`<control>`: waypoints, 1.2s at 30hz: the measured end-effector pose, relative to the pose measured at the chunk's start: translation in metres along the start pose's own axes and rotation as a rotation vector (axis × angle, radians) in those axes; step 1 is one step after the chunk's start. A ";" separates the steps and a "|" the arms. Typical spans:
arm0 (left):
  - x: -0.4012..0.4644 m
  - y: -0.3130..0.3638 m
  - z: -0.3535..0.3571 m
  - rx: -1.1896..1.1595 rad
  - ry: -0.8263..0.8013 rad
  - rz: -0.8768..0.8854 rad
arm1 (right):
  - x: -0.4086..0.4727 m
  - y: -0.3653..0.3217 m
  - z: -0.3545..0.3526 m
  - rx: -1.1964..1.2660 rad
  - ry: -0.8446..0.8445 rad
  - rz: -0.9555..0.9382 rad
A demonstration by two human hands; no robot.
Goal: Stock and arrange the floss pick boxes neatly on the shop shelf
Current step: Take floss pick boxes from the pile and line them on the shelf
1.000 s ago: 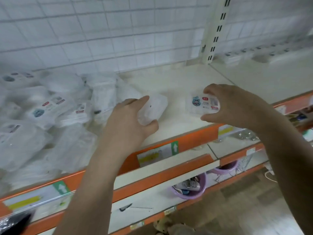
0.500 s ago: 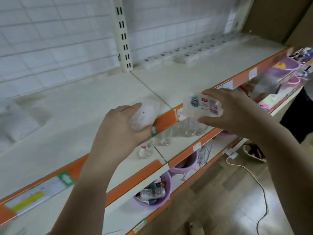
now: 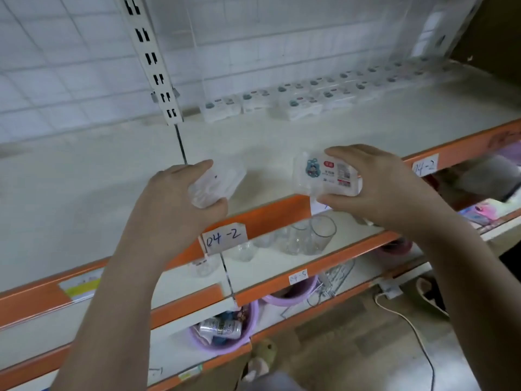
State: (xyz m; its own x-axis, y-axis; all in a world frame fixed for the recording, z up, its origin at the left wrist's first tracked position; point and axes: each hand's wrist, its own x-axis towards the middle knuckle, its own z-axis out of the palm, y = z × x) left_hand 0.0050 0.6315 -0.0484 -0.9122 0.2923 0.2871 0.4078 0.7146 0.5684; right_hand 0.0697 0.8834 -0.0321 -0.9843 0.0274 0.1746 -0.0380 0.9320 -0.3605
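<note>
Bare shelf (image 3: 324, 142) before boxes (image 3: 304, 104)

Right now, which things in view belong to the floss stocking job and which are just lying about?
Job:
- floss box in left hand
- labelled floss box in right hand
- row of boxes along the back of the top shelf

Lying about:
- clear glasses
- purple basins
- white cable
</note>
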 end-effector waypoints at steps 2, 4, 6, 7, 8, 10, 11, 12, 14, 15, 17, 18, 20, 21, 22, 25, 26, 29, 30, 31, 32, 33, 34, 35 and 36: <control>0.017 0.001 0.006 0.005 0.018 -0.009 | 0.022 0.011 0.000 -0.003 -0.006 -0.027; 0.034 0.000 0.013 -0.011 0.037 -0.031 | 0.045 0.019 0.003 -0.008 -0.005 -0.050; 0.052 -0.003 0.020 -0.045 0.058 -0.057 | 0.070 0.024 0.008 -0.024 0.001 -0.068; 0.061 -0.005 0.022 -0.050 0.057 -0.071 | 0.084 0.026 0.009 -0.030 -0.008 -0.082; 0.070 -0.007 0.024 -0.044 0.049 -0.079 | 0.098 0.027 0.010 -0.035 -0.022 -0.098; 0.085 -0.008 0.024 -0.024 0.047 -0.082 | 0.126 0.030 0.010 -0.047 -0.060 -0.129; 0.092 -0.009 0.024 -0.016 0.064 -0.083 | 0.139 0.031 0.009 -0.063 -0.074 -0.145; 0.099 -0.009 0.024 -0.003 0.078 -0.093 | 0.152 0.033 0.009 -0.082 -0.083 -0.164; 0.109 -0.011 0.025 0.032 0.085 -0.129 | 0.175 0.033 0.009 -0.114 -0.096 -0.195; 0.113 -0.012 0.025 0.043 0.080 -0.139 | 0.185 0.033 0.009 -0.126 -0.107 -0.210; 0.118 -0.012 0.024 0.047 0.064 -0.152 | 0.203 0.034 0.014 -0.143 -0.151 -0.240; 0.119 -0.011 0.024 0.049 0.058 -0.168 | 0.210 0.034 0.017 -0.143 -0.176 -0.257; 0.120 -0.008 0.025 0.060 0.057 -0.205 | 0.223 0.036 0.023 -0.143 -0.242 -0.284; 0.120 -0.007 0.026 0.070 0.055 -0.222 | 0.228 0.037 0.026 -0.154 -0.271 -0.290; 0.120 -0.006 0.027 0.081 0.055 -0.235 | 0.231 0.038 0.028 -0.172 -0.287 -0.294; 0.115 0.000 0.034 0.099 0.081 -0.280 | 0.236 0.043 0.038 -0.219 -0.317 -0.320; 0.112 0.002 0.036 0.096 0.088 -0.309 | 0.237 0.045 0.041 -0.218 -0.328 -0.331; 0.101 0.011 0.041 -0.066 0.112 -0.433 | 0.238 0.045 0.042 -0.198 -0.339 -0.363; 0.098 0.014 0.042 -0.135 0.123 -0.460 | 0.238 0.045 0.042 -0.206 -0.323 -0.386; 0.094 0.017 0.042 -0.183 0.135 -0.469 | 0.236 0.044 0.041 -0.201 -0.302 -0.421; 0.092 0.019 0.042 -0.218 0.138 -0.463 | 0.234 0.043 0.039 -0.159 -0.284 -0.459; 0.089 0.022 0.041 -0.252 0.128 -0.445 | 0.229 0.039 0.037 -0.069 -0.277 -0.494; 0.086 0.025 0.040 -0.301 0.116 -0.432 | 0.224 0.033 0.033 0.056 -0.285 -0.520; 0.085 0.027 0.038 -0.373 0.113 -0.427 | 0.217 0.026 0.029 0.205 -0.311 -0.534; 0.083 0.029 0.038 -0.461 0.116 -0.436 | 0.209 0.019 0.026 0.362 -0.348 -0.540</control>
State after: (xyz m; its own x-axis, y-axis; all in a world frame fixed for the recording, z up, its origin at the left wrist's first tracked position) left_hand -0.0606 0.7003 -0.0376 -0.9984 -0.0524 0.0221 -0.0006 0.3985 0.9172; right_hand -0.1411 0.8975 -0.0260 -0.8077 -0.5742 0.1342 -0.5285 0.6040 -0.5965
